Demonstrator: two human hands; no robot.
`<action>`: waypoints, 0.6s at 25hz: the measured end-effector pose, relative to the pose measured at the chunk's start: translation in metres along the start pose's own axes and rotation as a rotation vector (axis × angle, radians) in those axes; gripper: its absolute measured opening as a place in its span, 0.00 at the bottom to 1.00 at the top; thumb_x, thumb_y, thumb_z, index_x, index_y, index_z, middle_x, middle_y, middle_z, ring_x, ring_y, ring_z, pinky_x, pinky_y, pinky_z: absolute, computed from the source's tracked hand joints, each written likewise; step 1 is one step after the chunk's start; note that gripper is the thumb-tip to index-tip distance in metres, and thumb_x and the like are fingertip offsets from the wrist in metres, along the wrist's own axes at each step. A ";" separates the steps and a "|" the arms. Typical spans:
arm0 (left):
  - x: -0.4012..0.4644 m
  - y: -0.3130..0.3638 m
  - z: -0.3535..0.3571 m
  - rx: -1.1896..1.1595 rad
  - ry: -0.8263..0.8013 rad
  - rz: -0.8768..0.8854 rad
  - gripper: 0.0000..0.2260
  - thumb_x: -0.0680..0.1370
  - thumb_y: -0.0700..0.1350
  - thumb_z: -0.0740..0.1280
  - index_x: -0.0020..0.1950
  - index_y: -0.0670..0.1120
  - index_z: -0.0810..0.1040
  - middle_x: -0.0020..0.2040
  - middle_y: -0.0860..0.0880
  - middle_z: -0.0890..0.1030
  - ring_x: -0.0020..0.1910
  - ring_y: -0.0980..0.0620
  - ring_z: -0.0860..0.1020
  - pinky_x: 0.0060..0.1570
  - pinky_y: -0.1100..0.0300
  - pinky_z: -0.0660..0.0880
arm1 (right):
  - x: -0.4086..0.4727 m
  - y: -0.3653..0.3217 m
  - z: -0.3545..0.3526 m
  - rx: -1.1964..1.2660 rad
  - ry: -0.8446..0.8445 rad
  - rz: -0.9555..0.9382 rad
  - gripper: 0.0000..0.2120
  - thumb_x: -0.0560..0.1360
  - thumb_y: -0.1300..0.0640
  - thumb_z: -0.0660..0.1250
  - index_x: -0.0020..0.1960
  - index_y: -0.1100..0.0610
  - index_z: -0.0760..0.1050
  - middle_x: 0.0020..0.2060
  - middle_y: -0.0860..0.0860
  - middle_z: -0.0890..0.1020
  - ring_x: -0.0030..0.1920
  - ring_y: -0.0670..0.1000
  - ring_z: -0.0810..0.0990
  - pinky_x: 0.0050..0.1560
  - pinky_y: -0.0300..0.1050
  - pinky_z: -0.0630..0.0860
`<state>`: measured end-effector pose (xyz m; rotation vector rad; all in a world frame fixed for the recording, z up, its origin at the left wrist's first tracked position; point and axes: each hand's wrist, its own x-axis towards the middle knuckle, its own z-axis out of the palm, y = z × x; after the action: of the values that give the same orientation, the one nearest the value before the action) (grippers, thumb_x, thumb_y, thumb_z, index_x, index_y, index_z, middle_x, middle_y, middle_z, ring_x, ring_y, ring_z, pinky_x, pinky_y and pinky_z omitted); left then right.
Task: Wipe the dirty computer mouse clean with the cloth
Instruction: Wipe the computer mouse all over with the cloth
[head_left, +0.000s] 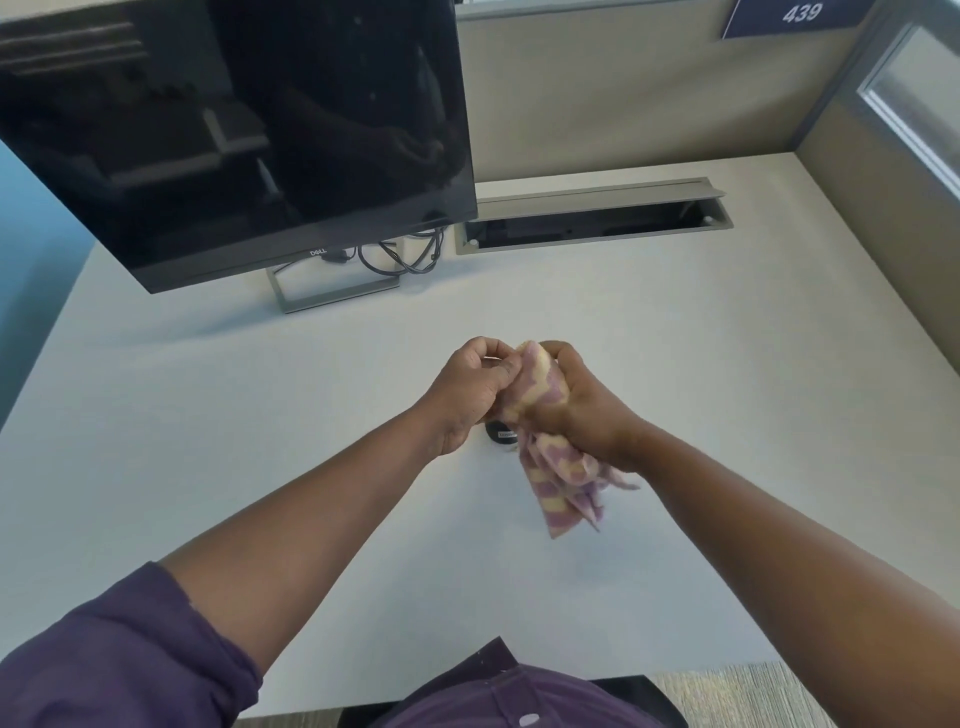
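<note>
A pale tabletop (260, 441) fills an office cubicle with beige partition walls (623, 104); a blue sign (795, 15) reading 439 hangs at the top right. A dark, switched-off monitor (234, 135) stands at the back left on a grey frame stand (332, 291), with black cables (410, 254) looped behind it. To its right an open grey cable tray (592, 223) is set into the tabletop.

Near the middle, both hands meet above the surface. The left hand (467, 389) has its fingers curled, and it holds the mouse (501, 434), a small black thing mostly hidden between the hands; only its near end with a small label shows below the left palm. The right hand (576, 400) grips the cloth (566, 483), a purple and cream checked piece, bunched in its fist. The upper part of the cloth is pressed against the mouse between the two hands, and the loose end hangs down below the right wrist toward the tabletop. Purple sleeves (130, 654) are pushed up on the arms.
</note>
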<state>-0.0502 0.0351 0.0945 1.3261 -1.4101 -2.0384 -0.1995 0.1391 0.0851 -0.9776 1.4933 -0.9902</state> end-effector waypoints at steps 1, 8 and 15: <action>0.003 -0.004 -0.004 0.093 0.068 0.044 0.03 0.81 0.44 0.69 0.52 0.49 0.76 0.47 0.51 0.82 0.43 0.52 0.80 0.40 0.62 0.77 | 0.000 -0.004 -0.007 -0.108 0.038 0.003 0.31 0.70 0.57 0.75 0.67 0.42 0.66 0.52 0.46 0.84 0.52 0.51 0.86 0.49 0.50 0.84; 0.028 -0.034 -0.030 0.797 0.141 0.103 0.31 0.71 0.50 0.78 0.72 0.51 0.73 0.65 0.51 0.73 0.65 0.49 0.70 0.63 0.51 0.71 | 0.016 -0.006 -0.034 -0.680 0.058 0.153 0.22 0.69 0.34 0.70 0.60 0.31 0.67 0.43 0.41 0.81 0.41 0.47 0.82 0.40 0.48 0.79; 0.052 -0.029 -0.032 1.165 0.045 0.079 0.37 0.66 0.60 0.81 0.72 0.55 0.75 0.67 0.50 0.71 0.67 0.45 0.68 0.62 0.50 0.71 | 0.039 0.000 -0.031 -0.939 -0.022 0.114 0.08 0.74 0.40 0.57 0.52 0.30 0.70 0.47 0.42 0.79 0.46 0.50 0.79 0.40 0.47 0.71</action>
<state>-0.0437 -0.0054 0.0412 1.5757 -2.7188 -1.0233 -0.2348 0.1046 0.0765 -1.5052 2.0049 -0.1408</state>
